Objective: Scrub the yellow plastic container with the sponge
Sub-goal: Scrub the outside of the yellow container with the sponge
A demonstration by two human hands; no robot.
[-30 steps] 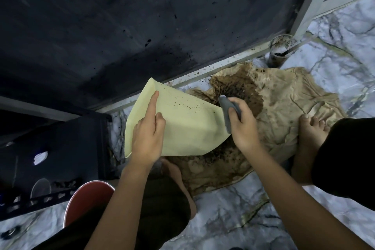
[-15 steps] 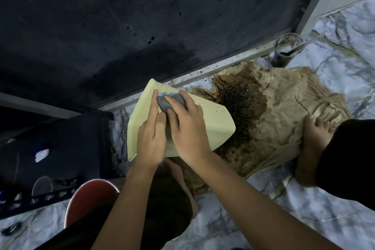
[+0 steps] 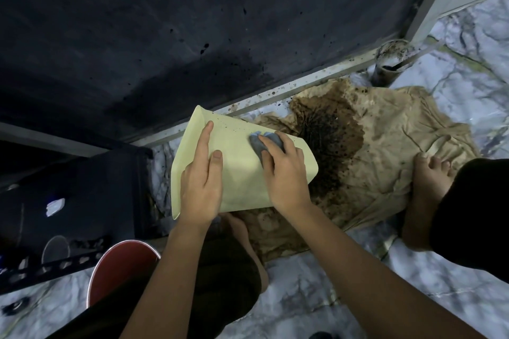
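The pale yellow plastic container (image 3: 239,173) is held tilted above the floor, its flat outer side facing me and speckled with dark spots near the top. My left hand (image 3: 202,181) grips its left edge, fingers spread flat on the surface. My right hand (image 3: 286,173) presses a grey-blue sponge (image 3: 259,143) against the container's upper right part; the fingers cover most of the sponge.
A stained, soiled beige cloth (image 3: 385,151) lies on the marble floor (image 3: 316,283) under and right of the container. My bare feet rest on it. A dirty pipe (image 3: 391,63) stands by the dark wall. A red round object (image 3: 121,270) and black crate (image 3: 68,215) are at left.
My right hand carried the sponge from the container's right edge to its upper left beside my left hand, then slid it back right toward the middle. The left hand stayed holding the container.
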